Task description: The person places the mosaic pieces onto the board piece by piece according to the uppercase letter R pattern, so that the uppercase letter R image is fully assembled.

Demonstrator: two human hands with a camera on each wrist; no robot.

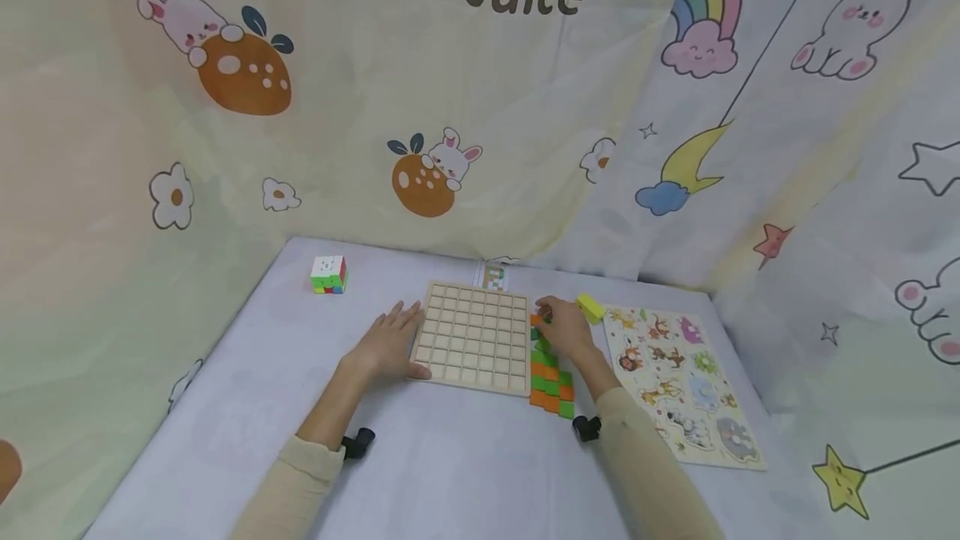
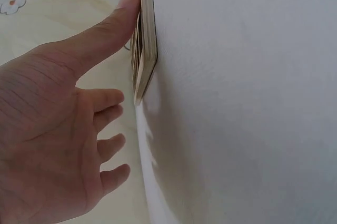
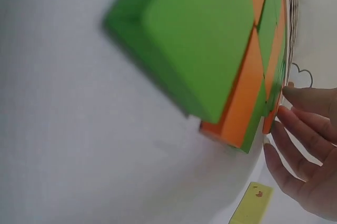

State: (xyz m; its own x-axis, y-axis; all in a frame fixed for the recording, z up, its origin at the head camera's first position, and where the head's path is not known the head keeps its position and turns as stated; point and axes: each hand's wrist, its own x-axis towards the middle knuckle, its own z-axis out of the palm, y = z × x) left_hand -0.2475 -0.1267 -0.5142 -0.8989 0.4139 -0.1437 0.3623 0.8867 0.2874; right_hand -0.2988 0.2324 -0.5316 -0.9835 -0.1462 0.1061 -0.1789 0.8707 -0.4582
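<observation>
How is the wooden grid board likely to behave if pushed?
The grid board would probably stay stiff, since its edge runs straight. Lying broad and flat on the table, it seems likelier to slide than tip. The left hand, thumb at its edge, might steady it.

Table [image 1: 465, 457] carries wooden grid [image 1: 474, 337]; orange and green blocks [image 1: 551, 382]; cube [image 1: 327, 275]; animal board [image 1: 678, 369]; yellow block [image 1: 590, 307].
</observation>
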